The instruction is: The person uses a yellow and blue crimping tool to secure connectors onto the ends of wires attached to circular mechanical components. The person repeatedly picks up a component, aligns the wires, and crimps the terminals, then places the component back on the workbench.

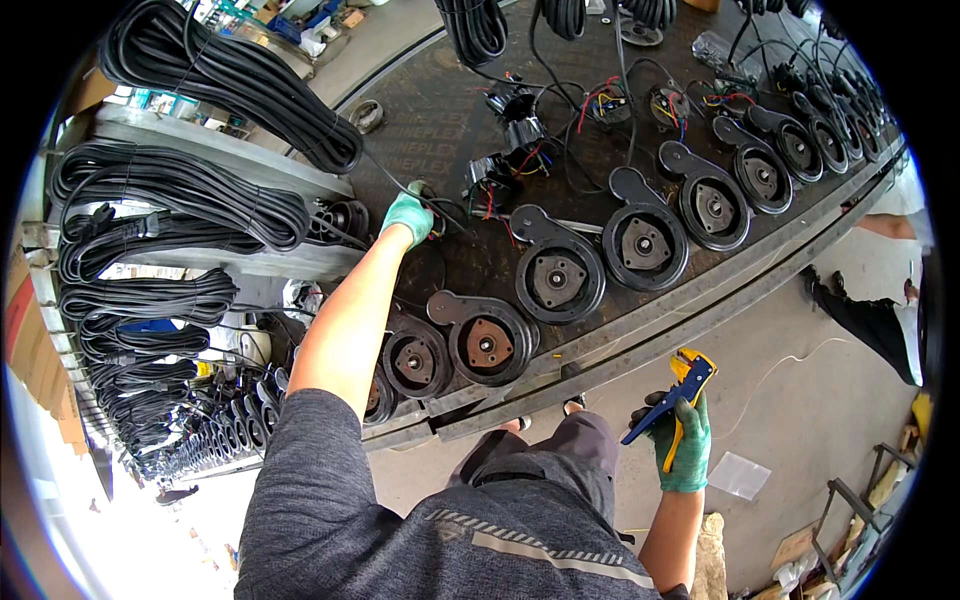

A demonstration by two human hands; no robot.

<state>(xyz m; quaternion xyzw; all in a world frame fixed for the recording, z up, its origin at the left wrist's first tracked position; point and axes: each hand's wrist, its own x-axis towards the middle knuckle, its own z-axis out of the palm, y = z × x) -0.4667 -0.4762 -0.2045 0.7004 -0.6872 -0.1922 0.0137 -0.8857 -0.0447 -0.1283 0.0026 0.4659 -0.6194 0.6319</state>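
Note:
In a green glove, my left hand point(408, 214) reaches out over the dark workbench point(390, 135). Its fingers close round a thin black cable point(385, 172) that trails from a large coil; small coloured wire ends show beside the fingers, and the fingertips are partly hidden. My right hand point(688, 450), also gloved, is held off the bench's near edge, wrapped round the handles of a yellow and blue wire stripper point(692, 372) whose jaws point up. Nearest the left forearm are round black housings with metal plates, one with a brownish plate point(487, 343) and another with a grey plate point(416, 363).
More round housings point(646, 243) line the bench's near edge. Behind them lie open motor parts point(520, 130) with loose coloured wires. Thick coils of black cable point(230, 85) hang over the left side. Another person's dark-clothed leg point(865, 325) shows at right.

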